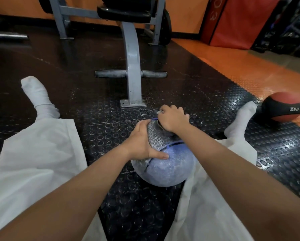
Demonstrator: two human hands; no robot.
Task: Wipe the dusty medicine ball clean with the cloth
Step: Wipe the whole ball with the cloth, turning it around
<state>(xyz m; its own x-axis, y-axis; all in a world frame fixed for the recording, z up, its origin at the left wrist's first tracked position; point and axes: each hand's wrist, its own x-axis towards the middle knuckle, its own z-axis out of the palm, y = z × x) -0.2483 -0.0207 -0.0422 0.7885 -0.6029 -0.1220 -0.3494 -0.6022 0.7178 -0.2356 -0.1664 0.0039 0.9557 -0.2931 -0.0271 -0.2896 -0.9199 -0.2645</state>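
Head view: we steady the medicine ball [164, 164] on the floor between our legs, left hand [142, 141] spread, right hand [173, 119] clutching the cloth [157, 136] on top; dust coats most of it.

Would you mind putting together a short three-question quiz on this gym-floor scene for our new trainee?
1. True or false: the left hand rests on the blue medicine ball while the right hand presses the cloth on its far side.
2. Which number is printed on the red and black ball lying to the right? A) 2 B) 5 C) 8
3. Fill in: the blue ball sits on the black studded floor between the person's ____.

Key: 1 true; 2 A; 3 legs.
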